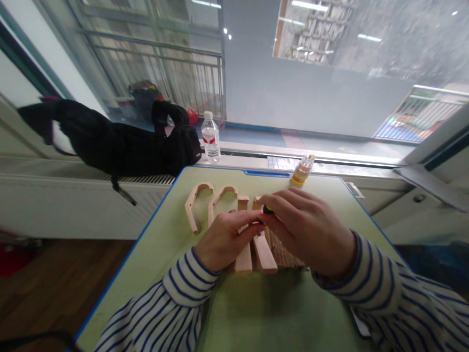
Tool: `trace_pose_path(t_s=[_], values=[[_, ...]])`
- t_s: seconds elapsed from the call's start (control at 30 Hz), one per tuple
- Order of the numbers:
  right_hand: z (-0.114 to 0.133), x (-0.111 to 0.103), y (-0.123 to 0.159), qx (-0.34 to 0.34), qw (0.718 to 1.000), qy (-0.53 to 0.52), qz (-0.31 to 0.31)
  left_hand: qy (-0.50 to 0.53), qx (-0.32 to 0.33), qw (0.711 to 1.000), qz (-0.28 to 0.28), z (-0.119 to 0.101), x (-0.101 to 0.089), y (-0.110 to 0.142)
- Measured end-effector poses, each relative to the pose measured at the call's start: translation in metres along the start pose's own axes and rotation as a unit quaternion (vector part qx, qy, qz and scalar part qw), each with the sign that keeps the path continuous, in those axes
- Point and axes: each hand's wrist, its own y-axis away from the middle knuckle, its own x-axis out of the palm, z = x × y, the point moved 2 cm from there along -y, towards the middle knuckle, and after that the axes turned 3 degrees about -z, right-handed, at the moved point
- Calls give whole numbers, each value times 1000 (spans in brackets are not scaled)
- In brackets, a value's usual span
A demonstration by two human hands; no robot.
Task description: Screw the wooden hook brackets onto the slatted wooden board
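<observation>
Near the middle of the desk, my right hand point(311, 227) is closed around a black-and-yellow handle point(268, 209) that looks like a screwdriver's; its shaft is hidden. My left hand point(229, 237) has its thumb and forefinger pinched together right beside that handle, and what lies between them cannot be made out. Beneath both hands are two pale wooden strips, a left strip point(244, 259) and a right strip point(266, 256), lying on a brown, rough-grained wooden piece point(282, 249). Two curved wooden hooks, an outer hook point(190, 208) and an inner hook point(212, 205), lie left of the strips.
The green desk point(157, 264) has a blue edge. A glue bottle point(303, 169) with amber contents stands at its far right. Behind, a water bottle point(210, 139) and a black bag point(128, 144) are on the window sill. A white flat object point(361, 322) shows under my right sleeve.
</observation>
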Motion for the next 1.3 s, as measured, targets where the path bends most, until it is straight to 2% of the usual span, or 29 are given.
trace_pose_path(t_s=[0.2,0.37,0.63,0.77,0.87,1.03,1.3], values=[[6,4,3,24,999,37,-19,1,5,1000,11,0,0,0],[7,5,3,41,999,25,-22,-1,14,1000,14,-2,0,-1],[8,7,0,39,999,12,-10,-30,-6,999,-28,-2,-2,1],[6,4,-2,43,999,-30,0,-40,-1,999,-34,0,-1,2],[3,0,-2,21,998,-64,9,-49,-1,998,-40,0,-2,1],[1,-2,-4,6,999,-50,19,-23,-2,1000,-21,0,-2,0],[3,4,0,15,1000,-18,-5,-10,-5,1000,5,-2,-1,0]])
